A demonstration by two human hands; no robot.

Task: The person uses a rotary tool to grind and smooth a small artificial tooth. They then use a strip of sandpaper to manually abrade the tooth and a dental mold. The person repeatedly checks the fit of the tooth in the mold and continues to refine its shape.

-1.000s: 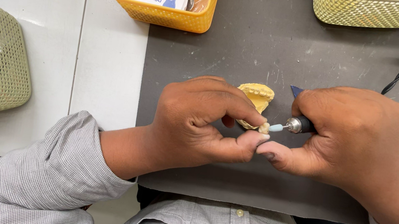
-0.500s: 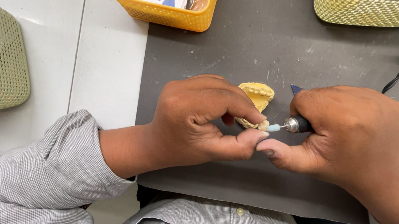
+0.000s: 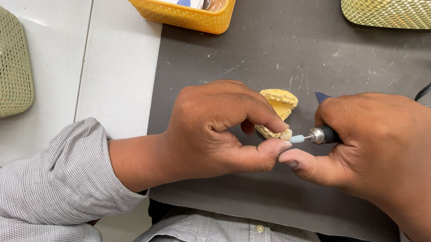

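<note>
Yellow plaster dental cast (image 3: 279,104), likely brittle and light, was pinched at its edges by the left hand (image 3: 214,129); the right hand (image 3: 380,146) clasped a rotary handpiece (image 3: 322,136).

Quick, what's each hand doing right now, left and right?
Left hand: closed, pinching a small tooth-coloured piece beside the yellow dental cast.
Right hand: closed around a rotary handpiece, its pale tip at that piece.
</note>
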